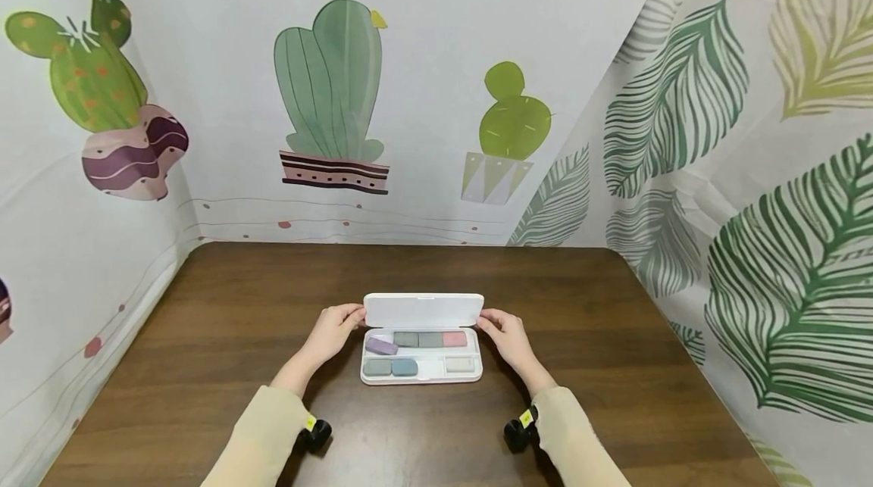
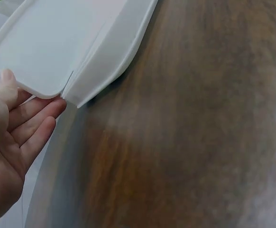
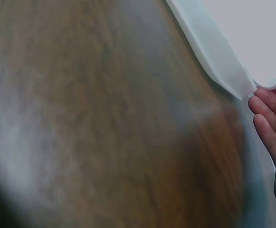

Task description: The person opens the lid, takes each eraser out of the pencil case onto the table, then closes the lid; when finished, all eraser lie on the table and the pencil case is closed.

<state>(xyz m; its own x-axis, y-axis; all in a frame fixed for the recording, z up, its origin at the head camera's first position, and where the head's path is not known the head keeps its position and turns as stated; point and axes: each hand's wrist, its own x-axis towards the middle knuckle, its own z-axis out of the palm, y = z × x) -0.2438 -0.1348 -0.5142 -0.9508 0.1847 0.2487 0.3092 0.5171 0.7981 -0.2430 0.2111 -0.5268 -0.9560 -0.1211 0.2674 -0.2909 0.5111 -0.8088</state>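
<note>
A long white case lies on the table with its hinged lid raised along the far side. My left hand pinches the lid's left end, thumb on the inner side and fingers behind, as the left wrist view shows. At the opposite end my right hand holds the lid in the same way. Inside the case's far row are a tilted purple block, grey-green blocks and a pink block. The near row has a grey block, a blue block and a whitish block.
The brown wooden table carries the case near its middle. Behind it hangs a white cloth printed with cacti, and a leaf-patterned cloth covers the right side. A black wrist camera is strapped to the left sleeve, another to the right.
</note>
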